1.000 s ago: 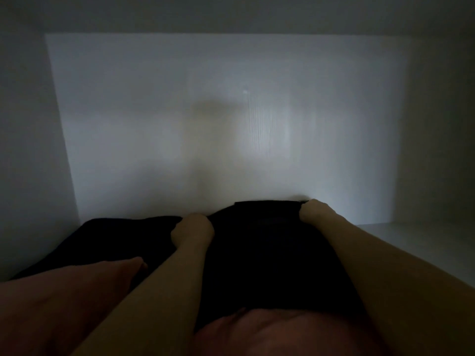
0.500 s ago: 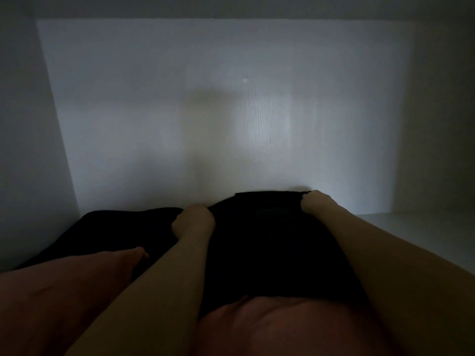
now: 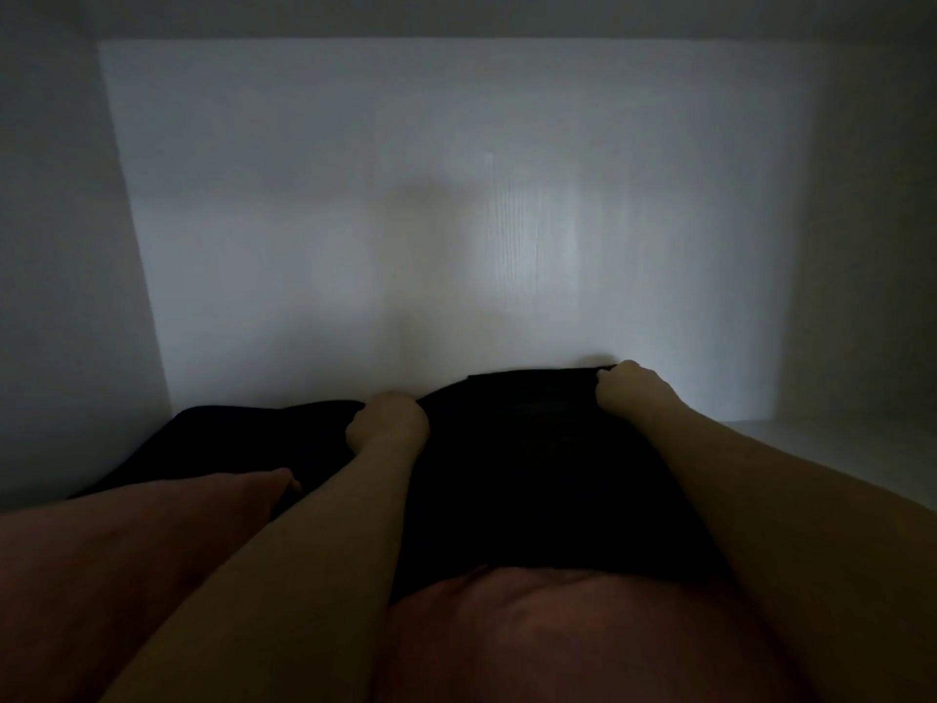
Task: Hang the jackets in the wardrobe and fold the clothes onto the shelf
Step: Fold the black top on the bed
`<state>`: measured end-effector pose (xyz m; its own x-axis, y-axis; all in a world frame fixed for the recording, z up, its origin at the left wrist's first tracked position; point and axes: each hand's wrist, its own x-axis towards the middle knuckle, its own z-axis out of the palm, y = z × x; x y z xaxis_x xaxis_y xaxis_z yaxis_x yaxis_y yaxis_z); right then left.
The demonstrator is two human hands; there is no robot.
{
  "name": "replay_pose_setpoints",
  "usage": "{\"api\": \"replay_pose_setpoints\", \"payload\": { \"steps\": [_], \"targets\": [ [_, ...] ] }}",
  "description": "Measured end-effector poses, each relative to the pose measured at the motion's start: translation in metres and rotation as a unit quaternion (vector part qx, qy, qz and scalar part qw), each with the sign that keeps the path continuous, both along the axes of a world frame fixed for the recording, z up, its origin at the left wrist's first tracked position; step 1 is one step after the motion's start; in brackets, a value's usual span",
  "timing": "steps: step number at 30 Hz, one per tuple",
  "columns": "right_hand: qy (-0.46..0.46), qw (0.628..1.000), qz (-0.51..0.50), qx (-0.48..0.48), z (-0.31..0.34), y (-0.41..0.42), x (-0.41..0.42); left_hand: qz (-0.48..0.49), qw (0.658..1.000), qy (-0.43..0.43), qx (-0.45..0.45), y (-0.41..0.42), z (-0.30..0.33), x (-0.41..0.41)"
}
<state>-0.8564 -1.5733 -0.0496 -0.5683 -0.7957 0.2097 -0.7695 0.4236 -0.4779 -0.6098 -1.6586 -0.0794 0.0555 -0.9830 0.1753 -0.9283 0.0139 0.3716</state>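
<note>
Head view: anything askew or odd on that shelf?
Nothing is plainly wrong. Both hands, left and right, grip the far edge of a black garment on the white shelf. More dark cloth lies spread to its left; it is too dim to judge its folds.

Fingers of both hands out of sight in the dark garment (image 3: 532, 449), its folds lost in gloom.

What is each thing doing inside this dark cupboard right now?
Left hand: curled, gripping the near black garment's far edge.
Right hand: curled, gripping the same edge further right.
Black garment: lying flat on the shelf, reaching almost to the back wall.
Second black garment: lying on the shelf to the left.
Shelf: bare and pale on the right.
Pink cloth: bunched up nearest the camera.
</note>
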Motion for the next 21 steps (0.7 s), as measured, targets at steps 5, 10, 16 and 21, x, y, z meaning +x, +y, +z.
{"api": "replay_pose_setpoints", "payload": {
  "steps": [5, 10, 16, 21],
  "targets": [
    [0.075, 0.994, 0.030, -0.078, 0.033, 0.055, 0.012, -0.055, 0.982, -0.078, -0.161, 0.031, 0.031, 0.001],
    [0.155, 0.984, 0.048, -0.073, 0.056, 0.153, 0.023, -0.180, 0.949, -0.120, -0.229, 0.118, 0.062, -0.012],
    [0.189, 0.981, 0.013, -0.044, 0.057, 0.311, 0.030, -0.262, 0.917, -0.133, -0.270, 0.254, 0.078, -0.029],
    [0.181, 0.983, -0.041, -0.019, 0.044, 0.443, 0.033, -0.312, 0.898, -0.116, -0.288, 0.368, 0.072, -0.037]
  ]
}}
